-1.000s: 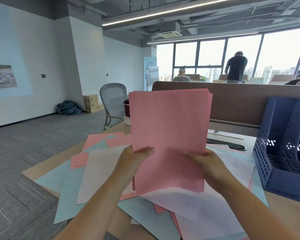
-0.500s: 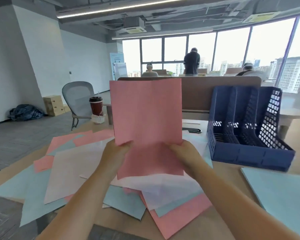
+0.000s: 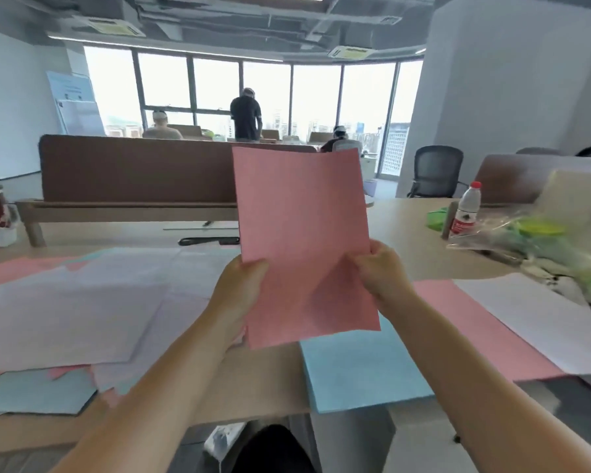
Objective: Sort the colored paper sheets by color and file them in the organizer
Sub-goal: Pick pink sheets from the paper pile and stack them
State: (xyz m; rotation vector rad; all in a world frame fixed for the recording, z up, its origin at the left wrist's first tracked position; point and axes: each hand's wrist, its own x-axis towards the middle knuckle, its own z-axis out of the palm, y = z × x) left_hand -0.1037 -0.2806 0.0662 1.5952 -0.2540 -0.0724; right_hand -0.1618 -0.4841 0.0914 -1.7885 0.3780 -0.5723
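Pink sheets (image 3: 302,230), squared and upright, pinched at lower edges by both hands.

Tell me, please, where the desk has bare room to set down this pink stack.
Bare desk shows between the mixed heap and the blue pile, and farther back between the pink stack and the water bottle. Crowded: that heap, the plastic bags at right.

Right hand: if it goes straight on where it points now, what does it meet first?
The right hand pinches the pink sheets; beyond them, probably the brown partition, though depth is unclear.
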